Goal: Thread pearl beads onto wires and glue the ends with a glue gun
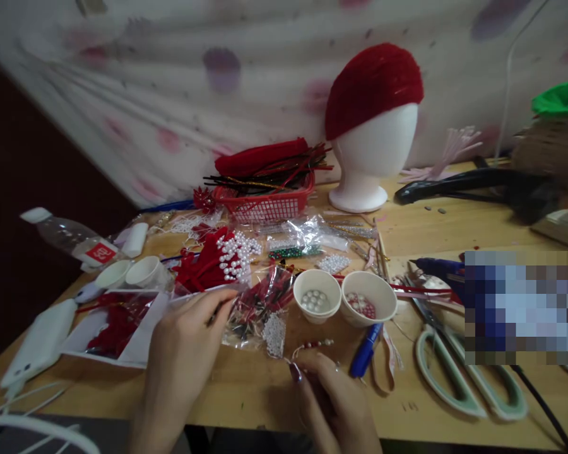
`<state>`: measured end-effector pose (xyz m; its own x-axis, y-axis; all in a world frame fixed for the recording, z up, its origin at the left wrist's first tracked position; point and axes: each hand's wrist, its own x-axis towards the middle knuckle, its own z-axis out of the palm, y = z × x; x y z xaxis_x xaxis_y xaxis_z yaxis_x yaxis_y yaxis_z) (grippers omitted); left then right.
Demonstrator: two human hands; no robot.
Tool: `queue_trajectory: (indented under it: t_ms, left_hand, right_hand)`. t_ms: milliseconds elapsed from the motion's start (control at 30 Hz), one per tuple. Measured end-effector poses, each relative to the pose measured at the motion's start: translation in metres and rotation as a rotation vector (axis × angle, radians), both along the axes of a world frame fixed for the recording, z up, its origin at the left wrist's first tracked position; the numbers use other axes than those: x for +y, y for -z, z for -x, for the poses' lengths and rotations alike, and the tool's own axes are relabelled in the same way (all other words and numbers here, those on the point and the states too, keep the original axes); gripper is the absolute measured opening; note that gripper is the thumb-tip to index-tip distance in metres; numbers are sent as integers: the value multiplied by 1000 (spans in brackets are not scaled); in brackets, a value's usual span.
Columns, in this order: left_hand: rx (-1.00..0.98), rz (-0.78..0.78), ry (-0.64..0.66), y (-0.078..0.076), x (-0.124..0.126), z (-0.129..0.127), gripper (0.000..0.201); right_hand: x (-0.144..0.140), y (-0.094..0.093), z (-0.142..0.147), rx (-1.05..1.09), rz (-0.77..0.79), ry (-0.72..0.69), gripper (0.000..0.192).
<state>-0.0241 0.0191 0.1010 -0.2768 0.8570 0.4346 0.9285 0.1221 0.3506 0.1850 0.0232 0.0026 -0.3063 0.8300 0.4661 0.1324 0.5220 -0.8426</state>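
Observation:
My left hand is over the table's left half, its fingers pinched together at the edge of a clear plastic bag of dark red and black pieces. A small dark sliver shows at the fingers; what they hold is unclear. Lower down, my right hand pinches a thin strand between thumb and forefinger. Red and pearl beads lie along a short string just beyond those fingertips. Close by are a small heap of clear beads, a paper cup with pearls and another paper cup with red and white beads.
Large scissors and a blue marker lie to the right. Behind stand a red basket and a white foam head with a red cap. At left are a phone, a plastic bottle and white cables.

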Motion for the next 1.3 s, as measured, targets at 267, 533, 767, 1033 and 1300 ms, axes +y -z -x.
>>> queue_trajectory:
  t_ms: [267,533,767,1033,1300]
  left_hand:
    - [94,462,-90,-23,15,-12,22]
    - [153,505,-77,-26,22,-10,36]
    - [15,591,44,-26,30,-14,40]
    - [-74,722,105,-32,35,-11,43]
    - [73,855,36,-28,44,0,31]
  right_hand:
    - [0,2,-4,-22,59,-37,18]
    - [1,1,-4,17,26,-5,16]
    - [7,0,-5,27,-19,-38,21]
    - [7,12,2,-164,-58,-218,34]
    - [9,20,7,-393,-3,-285,51]
